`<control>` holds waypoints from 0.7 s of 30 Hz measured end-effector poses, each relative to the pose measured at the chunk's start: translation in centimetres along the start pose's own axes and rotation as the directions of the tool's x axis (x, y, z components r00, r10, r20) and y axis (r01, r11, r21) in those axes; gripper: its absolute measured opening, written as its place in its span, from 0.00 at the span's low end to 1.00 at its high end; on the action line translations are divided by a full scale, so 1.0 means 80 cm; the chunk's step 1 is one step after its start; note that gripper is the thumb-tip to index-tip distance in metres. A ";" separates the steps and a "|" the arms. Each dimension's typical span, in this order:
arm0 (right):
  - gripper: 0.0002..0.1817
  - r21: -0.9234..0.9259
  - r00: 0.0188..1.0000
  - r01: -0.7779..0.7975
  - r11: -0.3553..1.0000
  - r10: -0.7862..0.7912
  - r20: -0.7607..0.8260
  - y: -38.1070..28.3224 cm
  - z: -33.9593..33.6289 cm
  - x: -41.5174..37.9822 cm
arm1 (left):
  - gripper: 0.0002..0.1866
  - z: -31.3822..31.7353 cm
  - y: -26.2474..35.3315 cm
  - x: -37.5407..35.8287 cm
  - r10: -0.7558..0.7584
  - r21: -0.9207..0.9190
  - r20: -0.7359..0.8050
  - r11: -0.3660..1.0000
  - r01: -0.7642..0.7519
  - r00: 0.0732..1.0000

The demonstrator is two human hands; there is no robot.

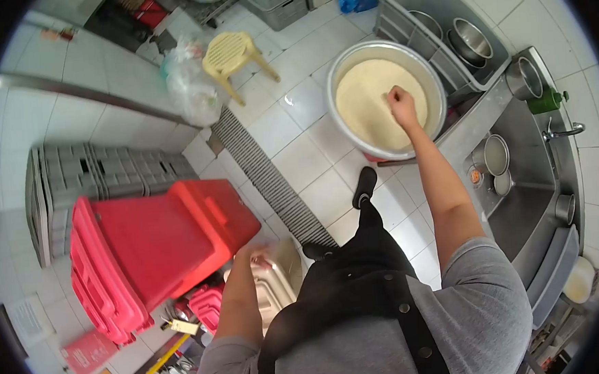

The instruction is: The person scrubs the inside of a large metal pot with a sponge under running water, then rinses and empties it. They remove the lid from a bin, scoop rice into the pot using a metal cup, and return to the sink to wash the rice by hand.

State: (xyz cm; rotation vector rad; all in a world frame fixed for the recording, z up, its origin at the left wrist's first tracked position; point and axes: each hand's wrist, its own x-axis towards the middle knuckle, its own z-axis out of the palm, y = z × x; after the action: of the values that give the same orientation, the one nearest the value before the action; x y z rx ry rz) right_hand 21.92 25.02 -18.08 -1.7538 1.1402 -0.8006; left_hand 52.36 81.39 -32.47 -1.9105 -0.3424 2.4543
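Observation:
My right hand reaches out over a wide metal pot, its fingers curled together. Pale yellow grain or meal fills much of the pot, with a shallow furrow near the hand. What the fingers hold, if anything, I cannot tell. Low on the left, my left hand hangs, slightly blurred, its fingers loosely apart. It overlaps the beige lidded bin and is close to the red bin.
A sink with bowls lies to the right. Behind the pot is a grey crate with metal bowls. A yellow stool and plastic bags stand farther off. A drain grate crosses the tiled floor.

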 end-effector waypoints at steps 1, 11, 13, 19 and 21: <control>0.09 -0.388 0.981 0.170 0.906 -0.195 -0.025 0.024 -0.004 0.023 | 0.32 0.034 0.074 -0.031 0.099 -0.016 -0.152 0.995 -0.103 0.983; 0.34 -0.613 0.865 -0.420 0.669 0.499 -0.048 0.114 -0.144 0.125 | 0.31 0.204 0.562 -0.109 0.678 -0.396 -0.431 0.450 -0.800 0.595; 0.37 -0.559 0.732 -0.619 0.551 0.663 -0.156 0.140 -0.166 0.140 | 0.28 0.207 0.593 -0.111 0.645 -0.456 -0.501 0.370 -0.810 0.577; 0.36 -0.602 0.646 -0.646 0.469 0.756 -0.105 0.243 -0.176 0.145 | 0.21 0.203 0.617 -0.097 0.691 -0.610 -0.458 0.213 -0.763 0.559; 0.38 -0.547 0.659 -0.668 0.505 0.743 -0.119 0.212 -0.175 0.129 | 0.20 0.163 0.620 -0.074 0.652 -0.660 -0.429 0.246 -0.710 0.625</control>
State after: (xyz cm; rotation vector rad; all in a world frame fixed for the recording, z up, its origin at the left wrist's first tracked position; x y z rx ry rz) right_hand 7.63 7.57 -27.14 -1.4808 1.9464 0.1996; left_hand 47.51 29.97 -32.70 -3.0704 -0.9083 3.0464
